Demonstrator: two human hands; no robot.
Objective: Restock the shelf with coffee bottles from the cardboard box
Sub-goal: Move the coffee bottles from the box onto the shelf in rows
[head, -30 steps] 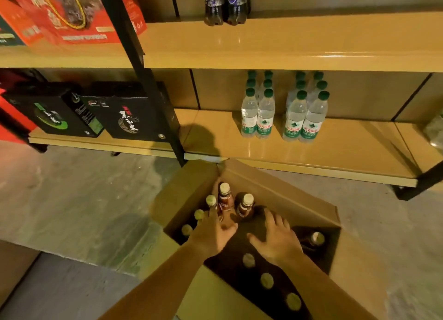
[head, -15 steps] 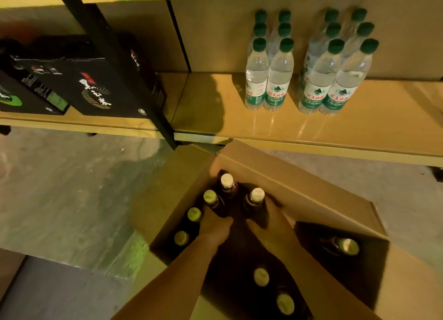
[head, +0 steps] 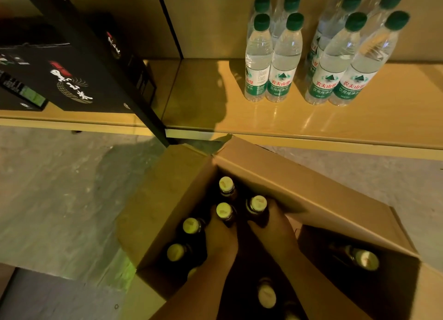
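An open cardboard box [head: 287,175] stands on the floor in front of the low wooden shelf [head: 311,125]. Several dark coffee bottles with pale caps stand inside it. My left hand [head: 220,238] grips one coffee bottle [head: 224,211] near the box's far corner. My right hand [head: 273,226] wraps around the neighbouring coffee bottle [head: 257,204]. A third bottle [head: 226,185] stands just behind them, untouched. Both hands are inside the box.
Several green-capped water bottles [head: 271,63] stand in two groups on the shelf. Black boxes [head: 62,79] fill the shelf's left bay behind a black upright post [head: 115,67]. One bottle [head: 359,259] lies in the box's right part. Grey floor surrounds the box.
The view has dipped closer to the box. Both hands went from hovering over the bottle tops to closing around two bottles.
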